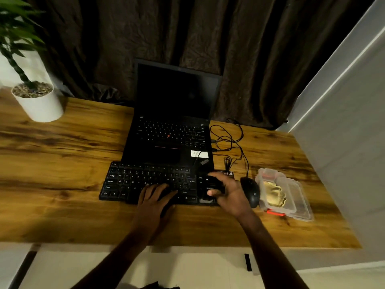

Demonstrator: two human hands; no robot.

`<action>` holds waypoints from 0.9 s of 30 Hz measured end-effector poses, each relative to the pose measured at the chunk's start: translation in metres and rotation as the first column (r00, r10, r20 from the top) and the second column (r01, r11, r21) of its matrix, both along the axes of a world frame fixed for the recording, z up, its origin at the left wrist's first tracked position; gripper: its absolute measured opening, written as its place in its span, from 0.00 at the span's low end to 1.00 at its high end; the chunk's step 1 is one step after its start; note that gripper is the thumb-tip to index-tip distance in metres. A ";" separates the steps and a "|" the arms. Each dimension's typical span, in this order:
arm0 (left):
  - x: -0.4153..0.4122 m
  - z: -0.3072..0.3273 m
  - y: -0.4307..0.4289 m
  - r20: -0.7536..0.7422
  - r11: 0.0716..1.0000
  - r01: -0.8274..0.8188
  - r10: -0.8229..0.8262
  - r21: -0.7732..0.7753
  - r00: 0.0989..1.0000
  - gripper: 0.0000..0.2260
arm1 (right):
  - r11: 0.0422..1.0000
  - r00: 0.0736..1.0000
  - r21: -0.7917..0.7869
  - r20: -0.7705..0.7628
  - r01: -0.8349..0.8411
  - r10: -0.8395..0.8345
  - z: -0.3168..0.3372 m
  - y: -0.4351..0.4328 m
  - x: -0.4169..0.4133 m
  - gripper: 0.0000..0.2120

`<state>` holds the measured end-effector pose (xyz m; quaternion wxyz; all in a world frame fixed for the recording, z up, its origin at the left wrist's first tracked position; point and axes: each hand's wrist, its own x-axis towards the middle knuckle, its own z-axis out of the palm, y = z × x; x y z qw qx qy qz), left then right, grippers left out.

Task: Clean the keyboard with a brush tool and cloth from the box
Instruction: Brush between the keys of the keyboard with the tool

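A black external keyboard lies on the wooden desk in front of a laptop. My left hand rests flat on the keyboard's lower middle keys, fingers straight. My right hand is over the keyboard's right end and grips a dark object, likely the brush tool; its shape is hard to make out. A clear plastic box with a red latch stands open to the right. A yellow cloth lies inside it.
An open black laptop with a dark screen stands behind the keyboard. A black mouse sits between keyboard and box, its cable looped behind. A white plant pot stands at the far left. A dark curtain hangs behind.
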<state>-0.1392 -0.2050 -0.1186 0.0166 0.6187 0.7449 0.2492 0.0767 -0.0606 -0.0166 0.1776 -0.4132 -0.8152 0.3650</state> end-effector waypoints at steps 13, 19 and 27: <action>-0.003 -0.001 0.001 0.001 0.999 0.019 -0.019 -0.044 1.000 0.24 | 0.999 0.999 0.039 0.041 0.023 -0.024 0.005 0.004 0.003 0.26; -0.001 -0.001 0.000 -0.007 0.999 0.012 -0.013 -0.049 1.000 0.21 | 0.999 0.999 0.028 0.049 0.020 -0.021 0.008 0.010 0.003 0.24; -0.003 -0.006 0.003 -0.033 1.000 0.013 -0.014 -0.006 0.999 0.18 | 0.998 0.993 0.062 0.117 0.022 -0.030 0.003 0.021 0.003 0.25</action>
